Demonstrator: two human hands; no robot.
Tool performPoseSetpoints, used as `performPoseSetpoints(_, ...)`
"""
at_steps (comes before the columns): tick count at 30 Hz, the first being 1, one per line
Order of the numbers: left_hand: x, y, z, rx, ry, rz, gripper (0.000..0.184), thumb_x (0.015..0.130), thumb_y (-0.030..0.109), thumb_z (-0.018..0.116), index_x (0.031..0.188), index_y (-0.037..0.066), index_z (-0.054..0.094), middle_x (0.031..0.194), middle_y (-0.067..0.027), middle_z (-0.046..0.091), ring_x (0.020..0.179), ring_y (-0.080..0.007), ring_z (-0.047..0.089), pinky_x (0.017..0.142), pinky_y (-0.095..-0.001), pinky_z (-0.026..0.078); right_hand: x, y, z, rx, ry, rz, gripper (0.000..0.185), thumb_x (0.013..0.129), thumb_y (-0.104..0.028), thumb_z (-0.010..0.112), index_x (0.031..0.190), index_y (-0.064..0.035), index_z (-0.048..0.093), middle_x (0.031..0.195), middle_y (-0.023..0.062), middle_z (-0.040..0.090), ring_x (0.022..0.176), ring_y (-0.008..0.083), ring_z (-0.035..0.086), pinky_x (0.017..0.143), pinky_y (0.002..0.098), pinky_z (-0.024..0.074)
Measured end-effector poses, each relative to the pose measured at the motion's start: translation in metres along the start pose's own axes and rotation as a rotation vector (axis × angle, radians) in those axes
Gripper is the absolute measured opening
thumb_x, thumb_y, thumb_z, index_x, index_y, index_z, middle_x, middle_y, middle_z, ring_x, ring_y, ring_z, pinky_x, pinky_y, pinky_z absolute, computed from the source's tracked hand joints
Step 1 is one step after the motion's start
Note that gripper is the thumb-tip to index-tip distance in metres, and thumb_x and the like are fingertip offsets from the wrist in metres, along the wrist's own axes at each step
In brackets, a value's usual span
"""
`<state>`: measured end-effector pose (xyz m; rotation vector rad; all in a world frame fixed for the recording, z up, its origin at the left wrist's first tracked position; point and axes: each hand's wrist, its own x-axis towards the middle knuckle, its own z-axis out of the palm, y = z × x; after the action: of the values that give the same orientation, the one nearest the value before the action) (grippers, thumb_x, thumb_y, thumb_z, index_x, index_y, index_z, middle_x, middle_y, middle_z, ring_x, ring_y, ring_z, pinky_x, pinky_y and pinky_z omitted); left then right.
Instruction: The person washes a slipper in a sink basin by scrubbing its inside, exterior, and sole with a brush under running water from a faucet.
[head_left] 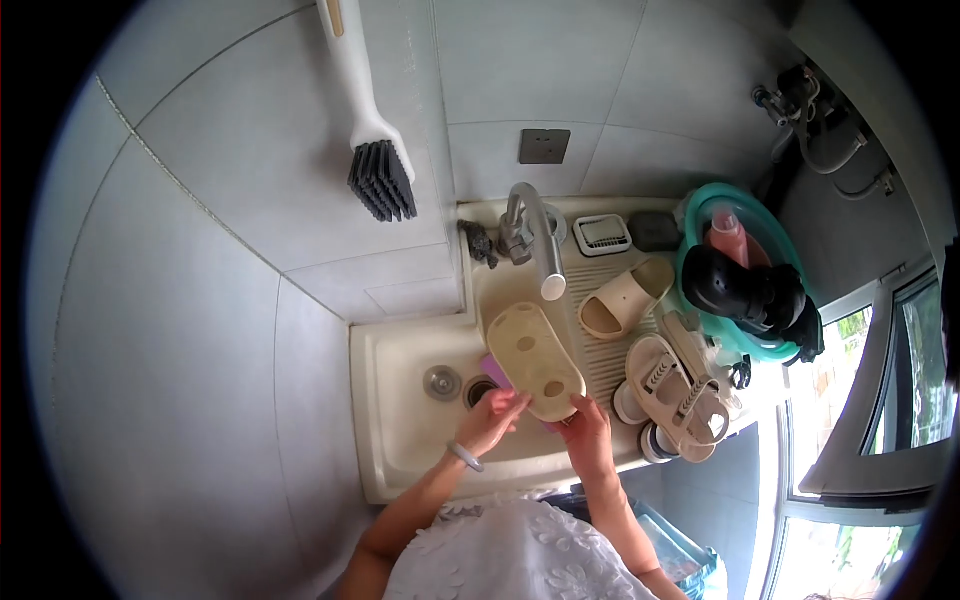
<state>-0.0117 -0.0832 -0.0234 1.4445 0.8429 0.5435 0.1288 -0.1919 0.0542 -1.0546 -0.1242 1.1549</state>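
Observation:
A beige slipper (540, 365) is tilted over the sink, its flat sole with two darker oval patches facing me. My right hand (588, 435) grips its near right edge, thumb on top. At the near left edge, my left hand (490, 420) has its fingers closed against the slipper. Something purple (494, 371) shows partly behind the slipper; most of it is hidden. The matching beige slipper (625, 298) lies on the ribbed drainboard to the right.
A curved faucet (540, 240) rises behind the slipper. Sandals (680, 390) lie on the right near a teal basin (735, 200) holding a pink bottle and black items. A soap dish (602, 236) sits at the back. A brush (380, 170) hangs on the left wall.

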Motion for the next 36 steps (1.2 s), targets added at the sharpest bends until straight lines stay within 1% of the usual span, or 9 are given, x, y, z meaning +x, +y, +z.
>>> performPoseSetpoints(1,-0.001,0.025,-0.001,-0.21,-0.167,-0.278,0.044,0.088,0.032,0.066,0.12,0.004,0.054,0.11,-0.0082,0.06,0.098,-0.0153,0.06,0.081,-0.0298,0.051,-0.001,0.003,0.001,0.063,-0.006,-0.005,0.035,0.092,-0.02,0.051,0.119,0.0026,0.054,0.111,0.0103,0.061,0.106,0.0197,0.059,0.096,0.0372,0.0464)
performPoseSetpoints(4,-0.002,0.033,0.006,-0.443,-0.374,-0.4,0.049,0.092,0.039,0.06,0.127,0.007,0.051,0.117,-0.0041,0.059,0.107,-0.014,0.057,0.091,-0.0306,0.049,-0.006,0.011,-0.01,0.037,-0.021,-0.002,0.038,0.092,-0.022,0.053,0.122,0.0013,0.053,0.114,0.0095,0.06,0.112,0.0177,0.054,0.101,0.0367,0.0396)
performPoseSetpoints(7,-0.002,0.042,0.002,-0.513,-0.34,-0.39,0.048,0.091,0.032,0.063,0.129,0.006,0.049,0.118,-0.003,0.058,0.108,-0.0132,0.056,0.09,-0.0302,0.048,-0.011,0.003,-0.016,-0.277,-0.033,0.094,0.04,0.092,-0.025,0.055,0.123,0.0008,0.053,0.116,0.0084,0.06,0.112,0.0165,0.054,0.1,0.0343,0.0407)
performPoseSetpoints(8,-0.001,0.042,0.001,-0.513,-0.343,-0.392,0.048,0.091,0.032,0.063,0.129,0.006,0.049,0.118,-0.003,0.058,0.108,-0.0132,0.056,0.09,-0.0302,0.048,-0.012,0.002,-0.015,-0.276,-0.03,0.094,0.04,0.092,-0.025,0.055,0.123,0.0008,0.053,0.116,0.0084,0.06,0.112,0.0165,0.054,0.1,0.0343,0.0407)
performPoseSetpoints(11,0.001,0.041,-0.004,-0.469,-0.377,-0.281,0.048,0.086,0.014,0.069,0.128,-0.001,0.049,0.116,-0.0065,0.06,0.104,-0.0144,0.059,0.09,-0.0292,0.051,-0.013,0.003,-0.015,-0.136,-0.104,0.191,0.041,0.091,-0.022,0.059,0.122,0.0039,0.053,0.115,0.0104,0.061,0.109,0.0182,0.057,0.096,0.0333,0.0467)
performPoseSetpoints(15,-0.001,0.056,-0.01,-0.478,-0.388,-0.213,0.056,0.084,0.008,0.071,0.131,-0.002,0.043,0.118,-0.0085,0.059,0.107,-0.0154,0.058,0.092,-0.0307,0.05,-0.012,0.002,-0.013,-0.169,-0.147,0.177,0.041,0.09,-0.02,0.061,0.121,0.0058,0.053,0.115,0.0126,0.061,0.107,0.02,0.059,0.097,0.0347,0.0466)
performPoseSetpoints(24,-0.002,0.054,-0.013,-0.447,-0.38,-0.132,0.059,0.083,0.006,0.071,0.133,-0.002,0.041,0.118,-0.0088,0.058,0.109,-0.0161,0.057,0.094,-0.0319,0.049,-0.011,0.005,-0.013,-0.118,-0.141,0.177,0.042,0.088,-0.018,0.064,0.121,0.0061,0.054,0.113,0.0133,0.062,0.105,0.0212,0.061,0.097,0.036,0.0471)
performPoseSetpoints(31,-0.004,0.062,-0.018,-0.42,-0.415,-0.152,0.066,0.082,0.002,0.07,0.137,-0.002,0.034,0.13,-0.01,0.049,0.121,-0.0181,0.048,0.101,-0.0344,0.044,-0.005,0.008,-0.013,-0.082,-0.124,0.148,0.043,0.091,-0.027,0.061,0.125,-0.0001,0.054,0.114,0.0054,0.062,0.109,0.0146,0.056,0.098,0.0312,0.0411)
performPoseSetpoints(36,0.004,0.053,-0.017,-0.492,-0.384,-0.099,0.057,0.09,0.009,0.063,0.138,-0.003,0.033,0.131,-0.0092,0.049,0.123,-0.0163,0.046,0.102,-0.0331,0.04,0.0,0.018,-0.016,-0.127,-0.103,0.146,0.043,0.093,-0.03,0.059,0.125,-0.0012,0.055,0.114,0.0034,0.062,0.107,0.0119,0.056,0.096,0.0287,0.0411)
